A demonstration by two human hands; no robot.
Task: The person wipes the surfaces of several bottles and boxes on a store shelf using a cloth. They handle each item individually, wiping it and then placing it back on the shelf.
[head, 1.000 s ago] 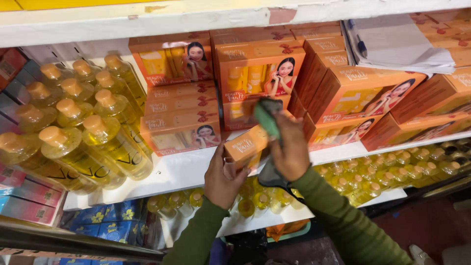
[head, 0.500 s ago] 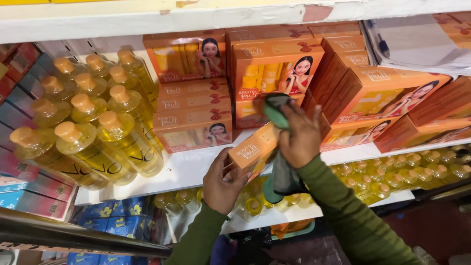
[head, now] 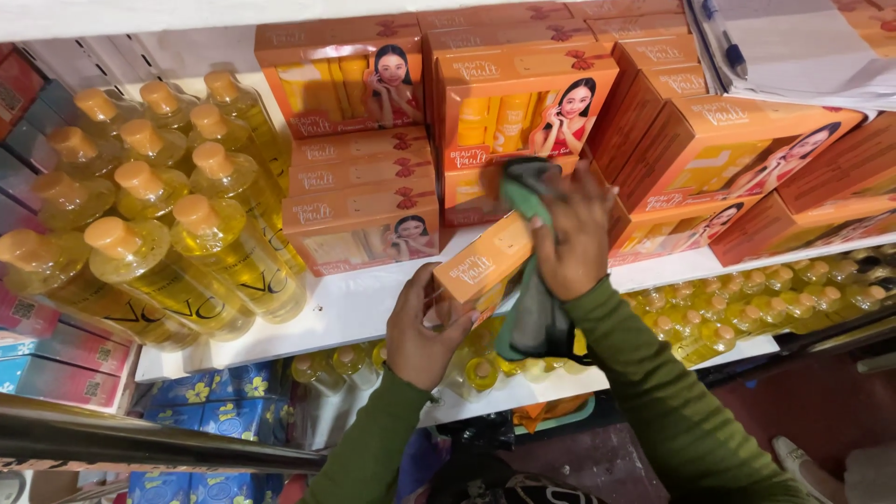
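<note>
My left hand (head: 420,327) grips the near end of a small orange box (head: 481,266), held tilted over the front edge of the white shelf (head: 345,303). My right hand (head: 574,233) presses a dark green cloth (head: 532,280) against the box's far end; the cloth hangs down below the shelf edge. Both arms wear green sleeves. Just behind the hands stand stacked orange gift boxes (head: 359,201) with a printed picture of a person on the front.
Yellow bottles with tan caps (head: 149,224) crowd the shelf's left side. More orange boxes (head: 747,168) lean at the right. A lower shelf holds small yellow bottles (head: 793,289). Blue packets (head: 219,392) sit below left, by a metal rail (head: 140,443).
The view has shifted slightly. The orange box stays in my left hand while my right hand keeps the cloth on its far end, having slid a little along it.
</note>
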